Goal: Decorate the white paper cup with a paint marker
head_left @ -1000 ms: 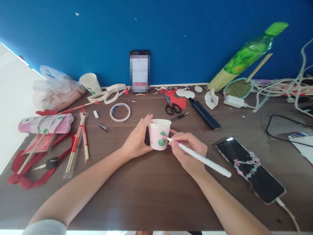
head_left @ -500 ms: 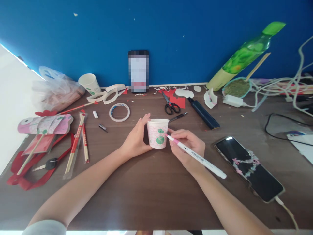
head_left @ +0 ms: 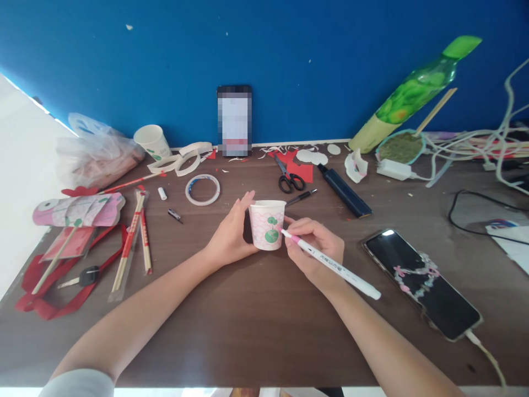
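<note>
A white paper cup (head_left: pixel 267 224) with pink scale lines and a green leaf print stands upright on the brown table (head_left: pixel 256 320). My left hand (head_left: pixel 230 234) is wrapped round its left side and holds it steady. My right hand (head_left: pixel 317 251) pinches a white marker (head_left: pixel 330 266) whose pink tip touches the cup's right side.
Black scissors (head_left: pixel 288 177), a tape roll (head_left: pixel 202 189), a dark blue tube (head_left: pixel 344 191) and a propped phone (head_left: pixel 234 119) lie behind the cup. A second phone (head_left: pixel 421 282) lies at the right. Chopsticks (head_left: pixel 134 234), a pink paper fish (head_left: pixel 78 209) and another cup (head_left: pixel 152 141) sit at the left.
The marker tip has slid slightly down and left along the cup's side. The cup and my left hand have barely shifted.
</note>
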`<state>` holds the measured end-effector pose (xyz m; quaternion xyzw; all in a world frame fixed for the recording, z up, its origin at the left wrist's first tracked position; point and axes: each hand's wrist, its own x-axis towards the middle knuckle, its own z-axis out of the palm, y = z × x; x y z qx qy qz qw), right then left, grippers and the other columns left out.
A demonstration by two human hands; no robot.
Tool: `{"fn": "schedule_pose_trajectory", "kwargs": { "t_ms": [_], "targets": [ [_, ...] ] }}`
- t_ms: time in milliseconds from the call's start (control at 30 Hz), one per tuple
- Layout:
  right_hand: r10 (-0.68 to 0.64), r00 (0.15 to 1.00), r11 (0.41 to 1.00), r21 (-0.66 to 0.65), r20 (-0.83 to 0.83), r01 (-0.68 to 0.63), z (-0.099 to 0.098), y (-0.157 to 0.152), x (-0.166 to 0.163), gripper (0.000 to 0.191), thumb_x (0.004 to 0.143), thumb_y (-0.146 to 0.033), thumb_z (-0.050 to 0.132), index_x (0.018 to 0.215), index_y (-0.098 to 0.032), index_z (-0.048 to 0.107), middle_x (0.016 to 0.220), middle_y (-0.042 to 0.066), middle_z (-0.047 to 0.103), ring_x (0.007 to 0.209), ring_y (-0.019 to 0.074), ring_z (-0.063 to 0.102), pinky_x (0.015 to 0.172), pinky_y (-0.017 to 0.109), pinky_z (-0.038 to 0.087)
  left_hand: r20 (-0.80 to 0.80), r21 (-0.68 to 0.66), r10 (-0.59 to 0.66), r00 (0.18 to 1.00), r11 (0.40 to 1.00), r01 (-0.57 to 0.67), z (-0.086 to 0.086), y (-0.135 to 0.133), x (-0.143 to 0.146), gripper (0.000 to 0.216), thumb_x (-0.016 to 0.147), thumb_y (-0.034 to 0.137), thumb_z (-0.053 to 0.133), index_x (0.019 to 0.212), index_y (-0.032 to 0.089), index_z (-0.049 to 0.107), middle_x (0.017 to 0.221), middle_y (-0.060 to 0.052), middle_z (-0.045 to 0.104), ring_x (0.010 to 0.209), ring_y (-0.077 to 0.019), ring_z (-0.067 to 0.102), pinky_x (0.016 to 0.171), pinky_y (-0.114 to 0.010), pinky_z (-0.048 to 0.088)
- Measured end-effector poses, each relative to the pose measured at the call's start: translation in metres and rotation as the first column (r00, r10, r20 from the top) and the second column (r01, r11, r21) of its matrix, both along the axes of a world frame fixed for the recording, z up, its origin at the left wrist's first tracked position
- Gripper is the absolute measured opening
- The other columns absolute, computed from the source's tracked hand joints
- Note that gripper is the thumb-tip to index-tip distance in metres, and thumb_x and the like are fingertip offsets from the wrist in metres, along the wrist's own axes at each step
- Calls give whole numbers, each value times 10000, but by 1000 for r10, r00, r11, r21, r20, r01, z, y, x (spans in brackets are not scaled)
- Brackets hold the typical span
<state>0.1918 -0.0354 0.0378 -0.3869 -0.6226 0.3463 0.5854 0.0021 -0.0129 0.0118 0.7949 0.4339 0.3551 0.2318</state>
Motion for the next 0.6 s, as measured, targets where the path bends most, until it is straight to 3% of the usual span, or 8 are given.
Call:
{"fn": "schedule_pose_trajectory", "kwargs": {
  "t_ms": [233,600],
  "targets": [
    [-27,1000,999,-21,2,27,1,1,1,119,748,-240,732,699,-217,626,673,6,660,730,197,717,895,441,597,-6,2,0,1000,1000,0,-1,0,0,960,679,378,811,1407,241,201,1525,-197,359,1437,-340,337,1169,-552,316],
    [-5,999,1000,3,-34,5,2,2,0,98,753,-207,721,708,-212,634,664,-8,643,698,170,700,907,443,589,-9,1,2,1000,1000,-2,-1,0,0,972,674,366,812,1411,237,192,1519,-199,366,1431,-344,348,1165,-551,320]
  ]
}}
